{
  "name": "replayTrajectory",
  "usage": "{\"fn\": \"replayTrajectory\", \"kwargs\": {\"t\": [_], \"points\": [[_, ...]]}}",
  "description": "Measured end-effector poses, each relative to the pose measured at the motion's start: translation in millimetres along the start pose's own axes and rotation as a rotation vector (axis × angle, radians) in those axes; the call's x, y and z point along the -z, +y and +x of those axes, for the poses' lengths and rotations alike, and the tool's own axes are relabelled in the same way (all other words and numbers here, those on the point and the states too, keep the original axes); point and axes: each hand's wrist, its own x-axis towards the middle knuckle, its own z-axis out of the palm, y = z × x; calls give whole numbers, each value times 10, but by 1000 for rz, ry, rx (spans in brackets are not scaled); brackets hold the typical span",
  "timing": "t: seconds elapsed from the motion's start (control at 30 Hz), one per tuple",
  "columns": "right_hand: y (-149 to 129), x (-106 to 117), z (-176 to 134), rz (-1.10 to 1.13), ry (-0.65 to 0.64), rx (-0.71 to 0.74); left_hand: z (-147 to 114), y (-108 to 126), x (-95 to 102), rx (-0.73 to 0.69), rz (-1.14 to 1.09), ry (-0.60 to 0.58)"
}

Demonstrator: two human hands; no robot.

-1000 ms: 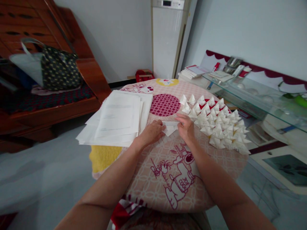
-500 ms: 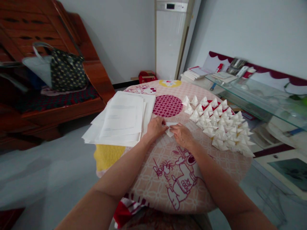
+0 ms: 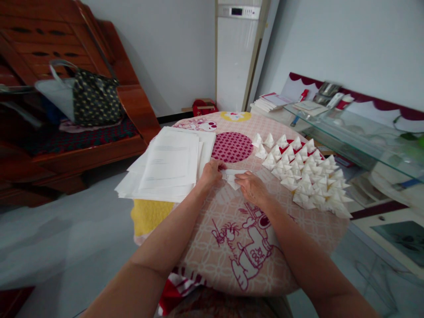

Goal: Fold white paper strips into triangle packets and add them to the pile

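A small white piece of folded paper [image 3: 233, 178] lies on the patterned tablecloth [image 3: 212, 247] between my hands, its lower tip pointing toward me. My left hand [image 3: 212, 172] is closed at its left end, fingertips pinched on the paper's edge. From the right, my right hand [image 3: 251, 185] presses bent fingers on the paper; its fingertips are partly hidden. A stack of white paper sheets [image 3: 168, 159], some with faint print, lies to the left of my left hand. Many folded white paper pieces [image 3: 303, 170] stand in rows to the right, pointed tips up.
A glass shelf [image 3: 357, 132] with cups and booklets [image 3: 270, 101] runs along the right side. At the left stands a wooden bench [image 3: 132, 106] with a patterned bag [image 3: 96, 99] on it. A tall white appliance [image 3: 233, 57] is behind the table.
My left hand has shifted left, away from my right hand, and more of the folded paper shows between them. My right hand stays nearly in place.
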Motion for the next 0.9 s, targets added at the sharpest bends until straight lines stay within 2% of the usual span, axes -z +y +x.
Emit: {"fn": "replayTrajectory", "kwargs": {"t": [0.3,0.47,0.63,0.73,0.83,0.9], "points": [[8,-56,31,-32,-2,15,-65,121,-48,-19,63,59],[0,-37,37,-52,-15,33,-9,54,-47,-16,19,32],[8,-27,10,-45,25,51,23,-42,-60,-32,-48,29],[19,-38,-7,-23,63,54,-12,-79,-85,-93,-43,84],[23,-37,-17,13,96,50,-77,-77,-64,-232,-17,134],[22,-31,-18,35,100,58,-121,-51,-17,-362,-4,81]]}}
